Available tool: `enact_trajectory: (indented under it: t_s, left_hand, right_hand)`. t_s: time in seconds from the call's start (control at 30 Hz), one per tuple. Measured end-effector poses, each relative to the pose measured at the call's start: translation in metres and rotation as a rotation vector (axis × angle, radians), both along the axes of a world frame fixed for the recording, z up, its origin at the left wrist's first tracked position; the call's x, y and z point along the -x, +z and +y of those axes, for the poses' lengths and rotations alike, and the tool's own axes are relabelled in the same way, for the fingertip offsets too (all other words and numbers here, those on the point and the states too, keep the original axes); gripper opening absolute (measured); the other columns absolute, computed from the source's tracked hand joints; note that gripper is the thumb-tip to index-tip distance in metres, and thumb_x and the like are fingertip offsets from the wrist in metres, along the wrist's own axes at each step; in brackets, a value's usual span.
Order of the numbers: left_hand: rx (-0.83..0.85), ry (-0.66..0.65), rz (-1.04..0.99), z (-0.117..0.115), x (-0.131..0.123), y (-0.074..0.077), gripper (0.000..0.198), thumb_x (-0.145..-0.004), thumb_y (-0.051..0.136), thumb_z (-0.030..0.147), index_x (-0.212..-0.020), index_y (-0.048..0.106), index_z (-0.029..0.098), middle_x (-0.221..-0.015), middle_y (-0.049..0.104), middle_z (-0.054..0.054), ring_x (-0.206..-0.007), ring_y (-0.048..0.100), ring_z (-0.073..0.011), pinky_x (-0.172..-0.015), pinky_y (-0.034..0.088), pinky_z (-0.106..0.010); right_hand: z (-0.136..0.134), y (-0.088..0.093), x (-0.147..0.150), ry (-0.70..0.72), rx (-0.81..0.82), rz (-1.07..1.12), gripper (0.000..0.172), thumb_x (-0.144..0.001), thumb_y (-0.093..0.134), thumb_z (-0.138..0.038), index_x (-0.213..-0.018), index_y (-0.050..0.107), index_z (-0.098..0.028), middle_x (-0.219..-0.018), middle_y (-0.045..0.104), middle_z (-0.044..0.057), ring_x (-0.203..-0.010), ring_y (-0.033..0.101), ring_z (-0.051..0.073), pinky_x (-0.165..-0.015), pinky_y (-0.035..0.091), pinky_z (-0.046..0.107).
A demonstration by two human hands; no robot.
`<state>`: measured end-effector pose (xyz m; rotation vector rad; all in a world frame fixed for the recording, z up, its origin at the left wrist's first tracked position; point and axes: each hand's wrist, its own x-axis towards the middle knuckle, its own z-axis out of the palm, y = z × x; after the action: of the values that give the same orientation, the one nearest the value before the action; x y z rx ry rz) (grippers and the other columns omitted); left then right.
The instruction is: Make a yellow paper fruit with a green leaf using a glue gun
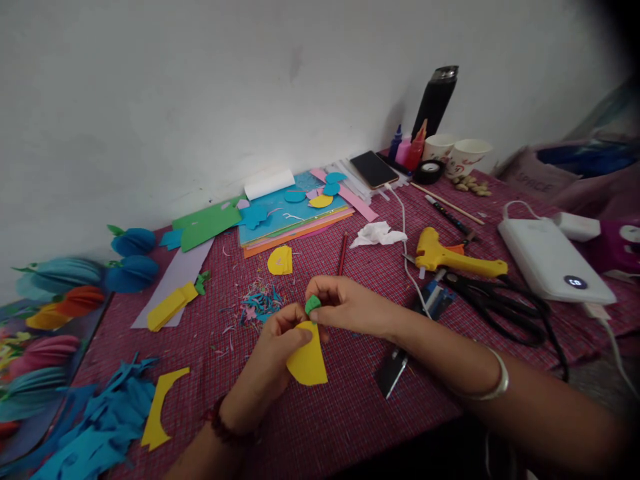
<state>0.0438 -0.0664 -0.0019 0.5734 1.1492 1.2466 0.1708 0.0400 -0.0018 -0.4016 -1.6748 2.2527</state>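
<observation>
My left hand (273, 350) pinches a folded yellow paper half-circle (307, 363) by its top, just above the red checked cloth (350, 413). My right hand (345, 308) is closed on a small green paper piece (313, 305) and holds it against the top of the yellow shape. Both hands meet at the middle of the table. A metal bangle (493, 387) sits on my right wrist.
A yellow glue gun (453, 257), black scissors (500, 303), a white power bank (553, 263), a red pencil (343, 253) and a utility knife (393, 373) lie to the right. Coloured paper sheets (290, 220), a phone (374, 169), cups (463, 157) and a flask (435, 100) stand at the wall. Paper scraps (100, 420) and paper fruits (130, 267) fill the left.
</observation>
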Motion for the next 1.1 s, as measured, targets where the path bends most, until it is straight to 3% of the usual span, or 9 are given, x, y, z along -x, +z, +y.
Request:
enact_trajectory:
  t_s: [0.63,0.77,0.9,1.1]
  left_hand:
    - [0.0,0.013,-0.006,-0.0013,0.0002,-0.002,0.021,-0.059,0.073,0.023,-0.068,0.055,0.018,-0.06,0.068,0.0,-0.048,0.056,-0.0098,-0.047,0.041,-0.019]
    - [-0.004,0.012,-0.009,-0.0006,-0.0001,-0.0015,0.021,-0.059,0.073,0.023,-0.068,0.055,0.019,-0.06,0.067,0.0,-0.049,0.056,-0.0103,-0.047,0.041,-0.02]
    - [-0.028,0.028,-0.019,-0.0003,0.0002,-0.002,0.022,-0.061,0.076,0.024,-0.069,0.056,0.018,-0.062,0.066,0.001,-0.053,0.058,-0.0115,-0.05,0.042,-0.021]
    - [-0.125,0.093,0.049,0.0011,0.0043,-0.0014,0.022,-0.063,0.083,0.025,-0.066,0.062,0.016,-0.067,0.063,0.002,-0.06,0.054,-0.0086,-0.059,0.042,-0.02]
  right_hand:
    - [-0.0012,-0.0015,0.0012,-0.038,-0.041,-0.038,0.01,-0.078,0.056,-0.012,-0.077,0.048,-0.019,-0.06,0.054,-0.008,-0.052,0.055,0.006,-0.051,0.042,0.02]
    - [-0.0008,-0.0021,0.0005,-0.025,-0.049,-0.021,0.012,-0.082,0.059,-0.022,-0.078,0.049,-0.019,-0.061,0.054,-0.007,-0.053,0.054,0.007,-0.053,0.042,0.021]
    - [0.0,-0.0002,-0.0014,-0.011,-0.037,0.006,0.026,-0.084,0.064,-0.04,-0.08,0.05,-0.019,-0.064,0.055,-0.005,-0.057,0.054,0.009,-0.056,0.043,0.023]
    - [0.0035,0.0057,-0.0059,-0.128,-0.054,0.063,0.04,-0.089,0.055,-0.056,-0.08,0.054,-0.017,-0.069,0.055,-0.002,-0.063,0.051,0.01,-0.064,0.042,0.027]
